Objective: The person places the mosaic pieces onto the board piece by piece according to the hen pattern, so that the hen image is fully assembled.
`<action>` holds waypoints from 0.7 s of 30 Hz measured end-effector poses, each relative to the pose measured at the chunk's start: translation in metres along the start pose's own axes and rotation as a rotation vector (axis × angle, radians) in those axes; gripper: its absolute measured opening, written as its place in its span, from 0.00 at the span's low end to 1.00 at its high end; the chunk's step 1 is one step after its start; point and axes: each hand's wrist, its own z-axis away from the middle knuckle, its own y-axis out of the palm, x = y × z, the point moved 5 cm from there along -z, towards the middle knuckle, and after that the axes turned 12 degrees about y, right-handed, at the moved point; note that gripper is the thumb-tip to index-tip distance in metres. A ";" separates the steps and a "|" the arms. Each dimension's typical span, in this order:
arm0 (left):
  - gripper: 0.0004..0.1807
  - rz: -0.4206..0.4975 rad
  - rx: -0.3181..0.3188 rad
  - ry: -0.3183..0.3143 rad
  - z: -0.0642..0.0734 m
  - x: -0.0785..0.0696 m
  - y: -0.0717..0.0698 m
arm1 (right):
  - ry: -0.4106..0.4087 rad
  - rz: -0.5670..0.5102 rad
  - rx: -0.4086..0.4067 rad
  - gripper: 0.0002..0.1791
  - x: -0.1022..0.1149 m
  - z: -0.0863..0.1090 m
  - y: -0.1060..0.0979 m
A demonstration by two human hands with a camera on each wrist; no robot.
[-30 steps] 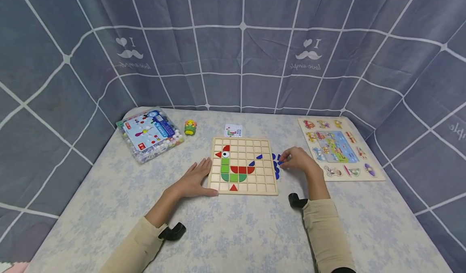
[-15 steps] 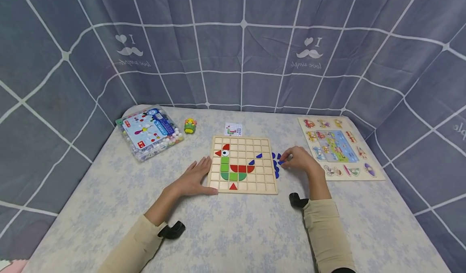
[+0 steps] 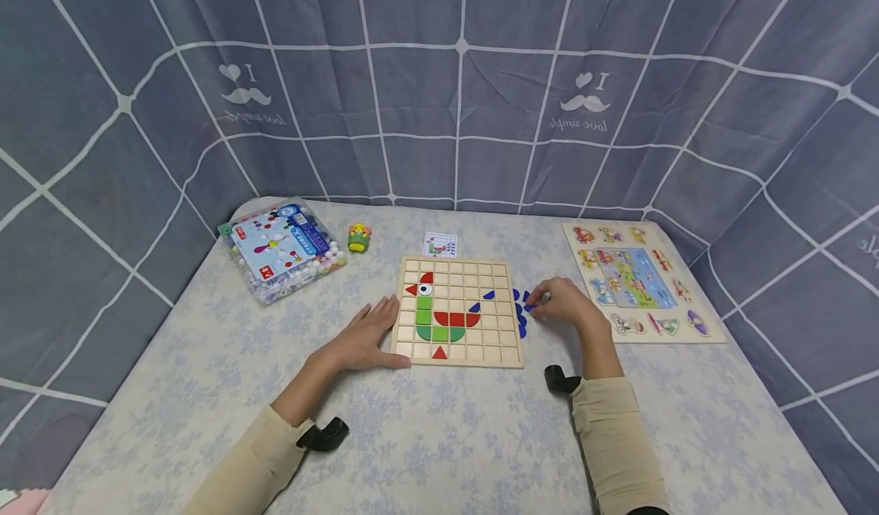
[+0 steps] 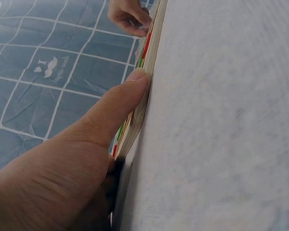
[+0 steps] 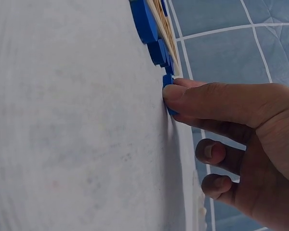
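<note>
My left hand [image 3: 364, 339] rests along the left edge of the wooden grid board [image 3: 494, 351], fingers extended. Its thumb [image 4: 135, 79] lies on the board's edge in the left wrist view. Red, green and blue pieces form a bird on the board, with a round eye piece [image 3: 426, 290] and a red triangle [image 3: 439, 352] near the front. Just beyond the board's right edge, my right hand [image 3: 566, 301] pinches a small blue piece [image 5: 167, 80] between thumb and fingers, low over the tablecloth. Several other blue pieces [image 3: 523, 332] lie beside that edge.
A small picture card [image 3: 440, 245] lies behind the board. Back left are a clear box of beads [image 3: 281, 248] and a small toy figure [image 3: 359, 238]. A wooden picture puzzle [image 3: 639, 278] lies to the right. A checked curtain [image 3: 426, 95] surrounds the table.
</note>
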 end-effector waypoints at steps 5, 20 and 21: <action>0.64 -0.008 -0.001 -0.002 0.000 0.001 0.001 | -0.001 0.034 -0.004 0.05 0.002 0.000 0.000; 0.65 -0.006 -0.003 -0.002 0.000 0.002 0.000 | -0.105 0.087 -0.040 0.06 0.032 0.012 -0.009; 0.65 -0.006 -0.001 -0.004 -0.001 0.002 0.000 | -0.116 0.093 -0.041 0.06 0.036 0.013 -0.009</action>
